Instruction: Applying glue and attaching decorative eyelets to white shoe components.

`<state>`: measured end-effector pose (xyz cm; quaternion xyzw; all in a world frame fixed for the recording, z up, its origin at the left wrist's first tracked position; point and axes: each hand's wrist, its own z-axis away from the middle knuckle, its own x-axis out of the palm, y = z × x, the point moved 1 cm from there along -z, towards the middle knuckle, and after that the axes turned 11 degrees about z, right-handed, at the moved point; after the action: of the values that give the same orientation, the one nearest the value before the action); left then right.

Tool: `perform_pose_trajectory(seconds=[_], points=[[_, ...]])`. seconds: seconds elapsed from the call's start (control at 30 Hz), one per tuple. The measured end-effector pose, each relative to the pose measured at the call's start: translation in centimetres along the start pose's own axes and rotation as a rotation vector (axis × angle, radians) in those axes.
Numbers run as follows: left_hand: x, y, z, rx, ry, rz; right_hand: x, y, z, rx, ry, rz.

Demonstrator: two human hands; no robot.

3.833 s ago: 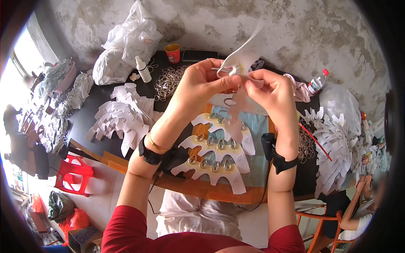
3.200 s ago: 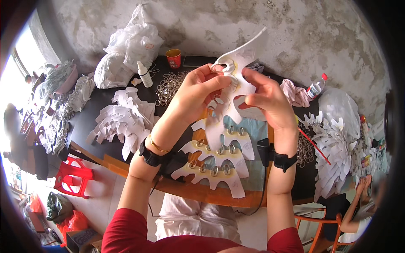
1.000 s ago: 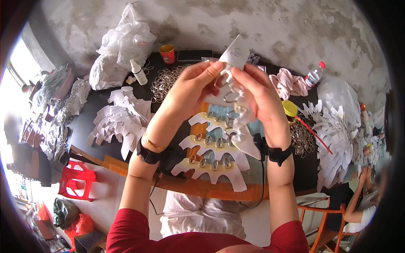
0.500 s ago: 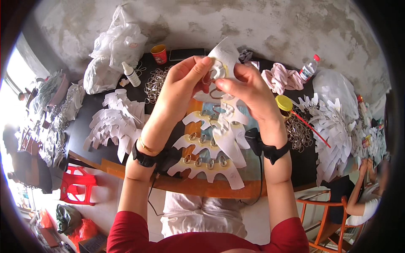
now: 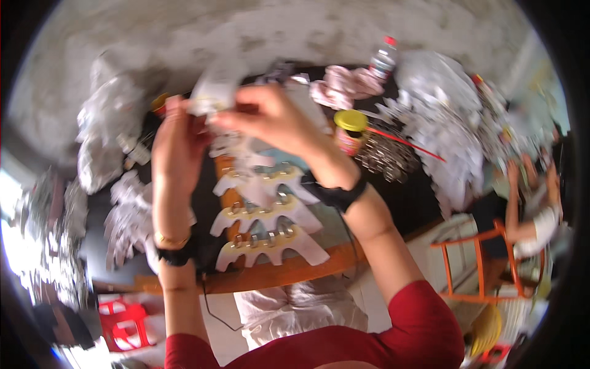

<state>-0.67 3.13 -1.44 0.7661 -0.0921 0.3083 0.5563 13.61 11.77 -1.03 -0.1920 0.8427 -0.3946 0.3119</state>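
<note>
Both hands are raised over the table, holding a white cut-out piece [image 5: 216, 92] between them, blurred by motion. My left hand [image 5: 179, 138] grips its left side with closed fingers. My right hand [image 5: 264, 117] pinches its right side between thumb and fingers. Whether a metal ring sits in the held piece cannot be made out. Below my hands lie several scalloped white pieces [image 5: 270, 215] in rows, with oval metal rings [image 5: 270, 237] standing along their notches and yellowish stains around them. Another white piece hangs partly over the top rows.
A yellow-lidded jar [image 5: 351, 123] with a red stick [image 5: 409, 144] stands beside a heap of metal rings [image 5: 387, 158]. White pieces are piled left [image 5: 130, 215] and right [image 5: 445, 147]. Pink cloth [image 5: 344, 86], a bottle [image 5: 384, 58] and plastic bags [image 5: 101, 123] lie behind. A co-worker's arm [image 5: 516, 197] shows at right.
My hands and the held piece have moved left, with the right hand reaching further across. The whole view has also shifted, so the table contents sit further left. Both hands still hold the piece.
</note>
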Motion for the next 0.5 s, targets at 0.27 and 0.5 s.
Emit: perform_pose_trajectory(seconds=[0.27,0.5], points=[[3.2,0.3,2.9,0.007,-0.461,-0.397,-1.8,-2.7,1.3,0.047,0.253,-0.433],[1.9,0.3,2.3,0.007,-0.382,-0.447,-4.6,-2.2,2.7,0.284,-0.01,-0.918]])
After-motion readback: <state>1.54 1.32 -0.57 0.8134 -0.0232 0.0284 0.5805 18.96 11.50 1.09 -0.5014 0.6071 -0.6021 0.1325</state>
